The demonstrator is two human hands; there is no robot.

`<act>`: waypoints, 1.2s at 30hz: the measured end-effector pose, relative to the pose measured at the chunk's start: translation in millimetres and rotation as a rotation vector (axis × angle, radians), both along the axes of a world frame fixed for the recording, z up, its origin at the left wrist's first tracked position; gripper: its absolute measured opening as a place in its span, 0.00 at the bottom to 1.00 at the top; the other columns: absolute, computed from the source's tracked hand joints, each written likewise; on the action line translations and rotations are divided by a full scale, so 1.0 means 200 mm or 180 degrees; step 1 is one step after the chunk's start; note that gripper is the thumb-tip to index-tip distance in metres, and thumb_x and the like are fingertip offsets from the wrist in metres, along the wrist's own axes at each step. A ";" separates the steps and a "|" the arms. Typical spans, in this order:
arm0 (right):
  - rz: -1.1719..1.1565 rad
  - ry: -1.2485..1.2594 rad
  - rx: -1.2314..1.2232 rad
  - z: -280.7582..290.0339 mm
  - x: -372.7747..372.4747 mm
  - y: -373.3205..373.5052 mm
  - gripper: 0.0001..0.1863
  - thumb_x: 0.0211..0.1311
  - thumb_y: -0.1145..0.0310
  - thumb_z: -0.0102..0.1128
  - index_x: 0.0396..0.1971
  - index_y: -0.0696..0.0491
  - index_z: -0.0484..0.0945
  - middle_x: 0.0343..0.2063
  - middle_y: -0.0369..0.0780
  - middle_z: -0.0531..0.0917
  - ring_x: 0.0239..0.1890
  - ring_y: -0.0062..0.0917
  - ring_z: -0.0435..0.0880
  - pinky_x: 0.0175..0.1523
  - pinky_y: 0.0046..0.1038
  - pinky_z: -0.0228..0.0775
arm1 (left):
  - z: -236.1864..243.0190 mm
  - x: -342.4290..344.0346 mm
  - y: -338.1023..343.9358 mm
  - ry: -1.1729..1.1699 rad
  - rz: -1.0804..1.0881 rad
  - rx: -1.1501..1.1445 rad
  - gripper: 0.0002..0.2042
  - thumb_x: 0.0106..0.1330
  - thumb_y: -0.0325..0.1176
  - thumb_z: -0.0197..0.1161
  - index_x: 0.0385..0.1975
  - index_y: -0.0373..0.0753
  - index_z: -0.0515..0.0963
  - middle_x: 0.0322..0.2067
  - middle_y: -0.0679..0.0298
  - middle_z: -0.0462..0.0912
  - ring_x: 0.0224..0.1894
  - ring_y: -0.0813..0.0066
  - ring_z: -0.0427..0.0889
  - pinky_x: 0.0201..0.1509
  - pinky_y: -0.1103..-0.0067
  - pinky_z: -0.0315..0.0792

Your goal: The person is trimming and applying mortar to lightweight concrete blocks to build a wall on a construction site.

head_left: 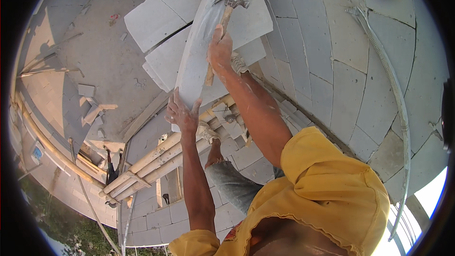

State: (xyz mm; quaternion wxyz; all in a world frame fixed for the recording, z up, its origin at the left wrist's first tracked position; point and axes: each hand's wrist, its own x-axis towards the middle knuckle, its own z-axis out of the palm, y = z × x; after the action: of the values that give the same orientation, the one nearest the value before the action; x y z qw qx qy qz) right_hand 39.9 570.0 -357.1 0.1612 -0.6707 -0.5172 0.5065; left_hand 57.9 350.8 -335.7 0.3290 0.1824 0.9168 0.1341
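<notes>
My left hand (184, 114) grips the lower end of a long, narrow, pale grey block (199, 54), fingers spread along its sides. The block lies slanted across a stack of pale slabs (159, 21). My right hand (220, 52) is closed round the wooden handle of a claw hammer (230, 2). Its steel head is at the block's upper part; whether it touches the block, I cannot tell. The handle's lower end sticks out below my fist.
Bamboo poles (156, 163) and my dusty shoes (208, 133) are below the block. A block wall (348, 76) with a hanging corrugated conduit (398, 104) stands on the right. Another person (112, 169) is far below at left, among more scaffolding poles. Block offcuts (92, 114) lie on a ledge.
</notes>
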 end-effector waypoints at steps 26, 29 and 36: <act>0.0327 -0.0212 0.0258 0.08 0.12 -0.31 0.25 0.72 0.52 0.43 0.37 0.65 0.69 0.29 0.56 0.76 0.35 0.52 0.76 0.43 0.44 0.66 | 0.00 -0.02 0.00 -0.0232 0.0195 0.0013 0.45 0.52 0.56 0.69 0.68 0.54 0.52 0.65 0.55 0.55 0.67 0.49 0.51 0.60 0.37 0.42; 0.0558 -0.0346 0.0238 0.15 0.20 -0.38 0.25 0.72 0.52 0.43 0.37 0.65 0.69 0.30 0.59 0.76 0.38 0.56 0.75 0.44 0.45 0.66 | 0.00 -0.02 -0.01 -0.0272 0.0204 -0.0006 0.45 0.52 0.55 0.69 0.68 0.53 0.52 0.65 0.55 0.55 0.67 0.49 0.51 0.60 0.37 0.42; 0.1179 -0.0692 0.0532 0.24 0.26 0.01 0.24 0.71 0.52 0.47 0.35 0.62 0.70 0.25 0.54 0.76 0.32 0.50 0.76 0.40 0.43 0.66 | 0.01 -0.03 -0.01 -0.0368 0.0261 0.0050 0.45 0.52 0.53 0.70 0.68 0.54 0.51 0.65 0.55 0.54 0.67 0.49 0.50 0.60 0.34 0.38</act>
State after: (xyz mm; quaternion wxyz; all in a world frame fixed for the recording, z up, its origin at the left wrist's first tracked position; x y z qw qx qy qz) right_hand 92.1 571.4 -310.0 0.0638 -0.5993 -0.6860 0.4076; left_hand 52.1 349.8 -332.8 0.3742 0.1392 0.9019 0.1650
